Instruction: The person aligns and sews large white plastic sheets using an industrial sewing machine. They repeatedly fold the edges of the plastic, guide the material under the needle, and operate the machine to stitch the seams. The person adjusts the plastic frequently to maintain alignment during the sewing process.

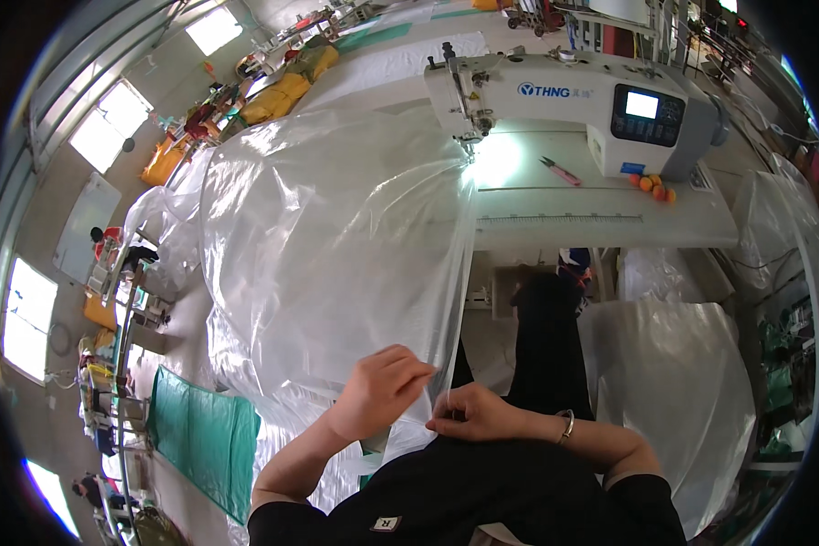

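Note:
A large clear plastic sheet (328,227) stretches from the white sewing machine (546,96) down over the table's near edge to my lap. Its right edge runs from under the needle area (470,150) toward my hands. My left hand (382,391) is closed, its fingertips pinched at that edge. Just right of it and lower, my right hand (478,412) has its fingers curled in a pinch on the sheet's edge, close to my body. The exact grip of the fingertips is partly hidden. A bright lamp lights the machine bed beside the needle.
Pink-handled thread snips (561,171) and several small orange fruits (653,187) lie on the machine table (555,218). More clear plastic (669,391) is heaped at my right. A green sheet (205,437) covers floor at the left. Other people (109,238) sit along the left wall.

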The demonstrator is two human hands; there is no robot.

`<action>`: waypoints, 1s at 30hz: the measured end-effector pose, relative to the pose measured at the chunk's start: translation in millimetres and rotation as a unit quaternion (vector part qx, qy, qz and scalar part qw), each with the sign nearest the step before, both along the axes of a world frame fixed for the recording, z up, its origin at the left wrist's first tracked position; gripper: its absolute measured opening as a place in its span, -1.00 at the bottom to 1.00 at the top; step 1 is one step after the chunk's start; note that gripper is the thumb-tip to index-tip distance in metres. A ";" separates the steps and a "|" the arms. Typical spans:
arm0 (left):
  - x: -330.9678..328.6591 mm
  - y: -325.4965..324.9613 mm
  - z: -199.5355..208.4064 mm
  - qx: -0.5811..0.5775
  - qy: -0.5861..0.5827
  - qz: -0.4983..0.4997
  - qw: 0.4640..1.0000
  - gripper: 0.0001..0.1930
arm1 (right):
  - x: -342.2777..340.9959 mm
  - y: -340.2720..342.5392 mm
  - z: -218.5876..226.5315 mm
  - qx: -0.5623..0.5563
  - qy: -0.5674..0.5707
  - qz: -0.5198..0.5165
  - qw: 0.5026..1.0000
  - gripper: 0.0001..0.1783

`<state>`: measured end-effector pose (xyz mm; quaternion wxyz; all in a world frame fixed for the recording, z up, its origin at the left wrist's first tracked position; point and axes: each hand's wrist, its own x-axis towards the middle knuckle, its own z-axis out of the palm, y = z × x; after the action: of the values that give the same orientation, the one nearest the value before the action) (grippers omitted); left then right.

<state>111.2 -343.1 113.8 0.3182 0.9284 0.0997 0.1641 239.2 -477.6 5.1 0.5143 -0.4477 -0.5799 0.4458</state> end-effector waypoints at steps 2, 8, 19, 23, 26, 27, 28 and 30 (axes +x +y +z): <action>4.0 -5.4 -10.5 -0.038 0.037 -0.028 0.998 -0.88 | 0.7 -2.8 3.8 0.021 -0.014 -0.018 1.000 -0.76; -10.5 -9.7 -59.4 -0.112 0.040 0.048 0.992 -0.93 | 1.5 -3.5 2.2 0.049 -0.063 -0.022 0.997 -0.66; -23.0 -6.0 -73.5 -0.215 0.091 0.062 0.970 -0.93 | -6.4 11.0 1.4 0.031 -0.117 -0.005 0.993 -0.63; -24.1 4.5 -73.2 -0.349 0.065 0.007 0.935 -0.85 | -8.1 17.5 4.1 0.032 -0.178 0.004 0.984 -0.70; -12.3 7.5 -81.0 -0.276 0.132 0.080 0.949 -0.77 | -1.2 28.6 1.2 0.051 -0.189 0.069 0.978 -0.70; -10.4 9.6 -75.9 -0.264 0.136 0.067 0.953 -0.77 | 13.8 34.3 6.0 0.065 -0.187 0.135 0.971 -0.69; -12.8 9.9 -66.8 -0.252 0.140 0.053 0.956 -0.77 | 27.8 38.5 10.2 0.078 -0.184 0.202 0.959 -0.67; -9.2 15.7 -39.7 -0.236 0.159 0.035 0.958 -0.79 | 68.6 58.6 -15.8 -0.077 0.098 -0.047 0.991 -0.71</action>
<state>102.1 -327.5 74.2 0.5019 0.8371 0.2175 -0.0024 307.7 -419.0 -10.7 0.5531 -0.4667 -0.4689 0.5063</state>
